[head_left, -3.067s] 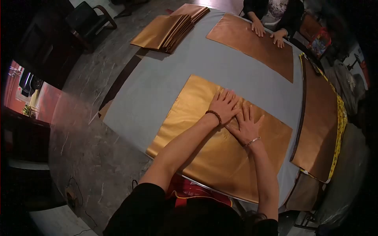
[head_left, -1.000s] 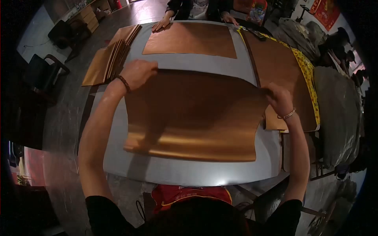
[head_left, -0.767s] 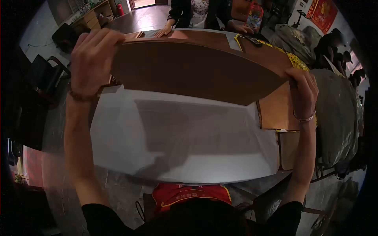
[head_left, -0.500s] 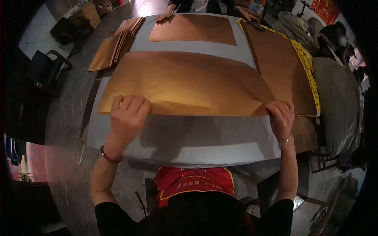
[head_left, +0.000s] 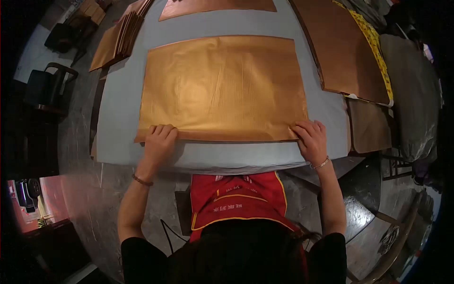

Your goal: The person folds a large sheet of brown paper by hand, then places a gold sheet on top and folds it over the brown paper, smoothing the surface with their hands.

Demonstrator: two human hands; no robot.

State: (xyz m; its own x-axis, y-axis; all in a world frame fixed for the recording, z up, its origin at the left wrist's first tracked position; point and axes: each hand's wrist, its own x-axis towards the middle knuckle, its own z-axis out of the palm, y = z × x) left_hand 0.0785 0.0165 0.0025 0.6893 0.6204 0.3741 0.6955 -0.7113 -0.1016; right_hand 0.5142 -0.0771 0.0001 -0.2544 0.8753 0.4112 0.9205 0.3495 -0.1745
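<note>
A golden-brown paper sheet [head_left: 222, 85] lies on the grey-blue cloth of the table [head_left: 123, 118], its surface slightly creased. My left hand [head_left: 161, 141] grips its near edge close to the left corner, fingers curled over the top. At the near right corner, my right hand [head_left: 310, 138] is closed on the same edge, thumb and fingers pinching it. The near edge between my hands looks a little curled. Both thumbs are partly hidden.
A pile of folded brown sheets [head_left: 116, 45] stands at the left edge. Another brown sheet [head_left: 213, 5] lies at the far side. A stack of brown sheets [head_left: 347, 52] with yellow wrapping is on the right. Chairs [head_left: 42, 87] stand on the floor at left.
The golden-brown sheet has come down flat onto the cloth, clear of the right stack, with both hands still holding its near edge. The view has tilted down; the co-worker is out of view.
</note>
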